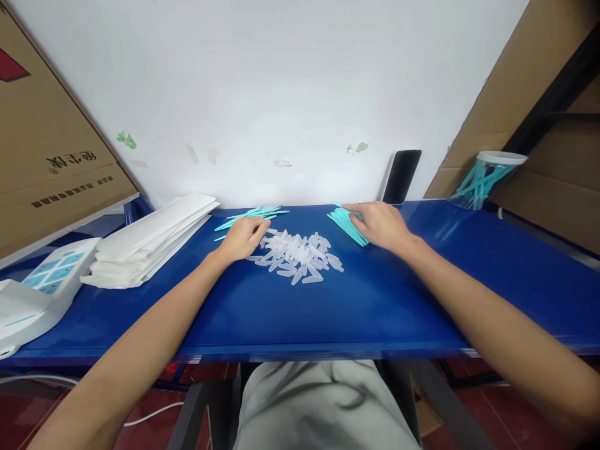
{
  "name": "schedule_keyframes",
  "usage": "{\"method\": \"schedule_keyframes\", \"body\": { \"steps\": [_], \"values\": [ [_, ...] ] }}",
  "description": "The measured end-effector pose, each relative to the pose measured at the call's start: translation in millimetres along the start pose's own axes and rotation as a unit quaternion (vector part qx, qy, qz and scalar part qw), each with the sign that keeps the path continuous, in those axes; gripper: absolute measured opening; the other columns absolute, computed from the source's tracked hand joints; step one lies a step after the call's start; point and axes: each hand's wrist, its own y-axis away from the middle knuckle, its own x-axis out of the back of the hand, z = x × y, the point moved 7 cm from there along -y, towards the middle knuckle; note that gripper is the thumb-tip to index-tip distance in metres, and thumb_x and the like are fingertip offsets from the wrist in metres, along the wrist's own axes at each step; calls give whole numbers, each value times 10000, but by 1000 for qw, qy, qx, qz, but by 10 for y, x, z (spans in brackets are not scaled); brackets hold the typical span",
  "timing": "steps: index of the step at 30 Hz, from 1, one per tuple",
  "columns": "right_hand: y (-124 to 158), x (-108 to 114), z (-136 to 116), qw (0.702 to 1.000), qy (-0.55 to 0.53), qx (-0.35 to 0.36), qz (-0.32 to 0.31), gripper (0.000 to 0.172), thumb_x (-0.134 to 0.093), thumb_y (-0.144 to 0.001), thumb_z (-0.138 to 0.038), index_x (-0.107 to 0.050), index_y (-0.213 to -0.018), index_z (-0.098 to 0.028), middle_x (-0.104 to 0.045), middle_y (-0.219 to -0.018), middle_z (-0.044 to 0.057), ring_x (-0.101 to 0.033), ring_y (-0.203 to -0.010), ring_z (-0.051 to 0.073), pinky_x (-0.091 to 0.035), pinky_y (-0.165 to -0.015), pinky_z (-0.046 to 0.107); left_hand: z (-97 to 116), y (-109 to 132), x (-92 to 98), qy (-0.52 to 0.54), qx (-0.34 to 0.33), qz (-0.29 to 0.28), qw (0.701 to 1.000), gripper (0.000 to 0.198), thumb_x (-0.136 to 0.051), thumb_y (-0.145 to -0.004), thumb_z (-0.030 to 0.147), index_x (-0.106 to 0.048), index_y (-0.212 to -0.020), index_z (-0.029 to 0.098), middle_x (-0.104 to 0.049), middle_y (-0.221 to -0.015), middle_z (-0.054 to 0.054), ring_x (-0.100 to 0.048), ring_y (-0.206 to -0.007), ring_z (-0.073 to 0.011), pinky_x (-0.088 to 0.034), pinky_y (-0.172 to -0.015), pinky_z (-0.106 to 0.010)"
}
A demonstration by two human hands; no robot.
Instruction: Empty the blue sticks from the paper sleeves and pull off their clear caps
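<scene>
At the left edge of a pile of small translucent white caps [300, 253], my left hand [244, 237] is closed, thumb against curled fingers. Whatever is between those fingertips is hidden. Several thin turquoise sticks [234, 219] lie loosely behind it, pointing to the right. On the right, my right hand [382, 225] rests beside a neat row of turquoise sticks [347, 226]. Its index finger is stretched out over the far end of the row, and the thumb sits apart, near the sticks' right side.
Blue table [281, 319] against a white wall. At left are stacked white paper sleeves [150, 240], a white device [60, 275] and a cardboard box [56, 137]. At right, a black-faced phone-like slab [402, 176] leans on the wall near a clear jar [482, 181] of turquoise sticks.
</scene>
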Motion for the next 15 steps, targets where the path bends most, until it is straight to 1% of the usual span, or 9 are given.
{"method": "schedule_keyframes", "body": {
  "steps": [2,4,6,9,13,15],
  "values": [
    [-36,-59,147,999,8,-32,-4,466,-400,-993,-272,-674,-1367,-224,-738,-1120,122,-676,-1012,268,-472,-781,323,32,11,-96,-38,-26,-53,998,434,-396,-987,374,-375,-588,203,-446,-569,13,-387,-542,-137,-279,-595,-309],
    [-52,-119,217,999,4,-47,-6,469,-399,-984,-247,-683,-1353,-193,-719,-1091,139,-671,-1019,268,-477,-805,325,40,18,-159,-54,-21,-74,996,441,-403,-978,390,-388,-577,208,-461,-559,8,-400,-534,-145,-283,-594,-312],
    [-53,-172,223,999,-4,-54,-9,473,-403,-972,-223,-680,-1351,-167,-700,-1111,151,-664,-1036,271,-480,-839,330,36,20,-189,-61,-6,-78,995,454,-421,-962,418,-388,-558,211,-457,-547,7,-396,-524,-148,-274,-585,-313],
    [-39,-219,168,998,-4,-67,-13,473,-408,-961,-206,-665,-1354,-145,-682,-1174,165,-651,-1072,284,-481,-871,343,17,17,-191,-65,13,-69,995,466,-429,-949,431,-390,-539,213,-443,-527,6,-381,-508,-149,-254,-575,-317],
    [-25,-243,51,996,36,-74,-24,420,-388,-968,-191,-696,-1247,-128,-682,-1142,180,-645,-1056,291,-479,-833,344,-31,3,-147,-81,36,-50,995,474,-396,-960,419,-359,-534,215,-421,-494,4,-370,-488,-154,-237,-567,-325],
    [-23,-243,18,995,64,-76,-26,394,-384,-965,-184,-706,-1183,-121,-679,-1118,184,-638,-1049,300,-473,-811,350,-65,-4,-111,-98,52,-41,993,478,-384,-968,417,-361,-535,214,-455,-497,-5,-401,-496,-159,-245,-569,-325]
  ]
}}
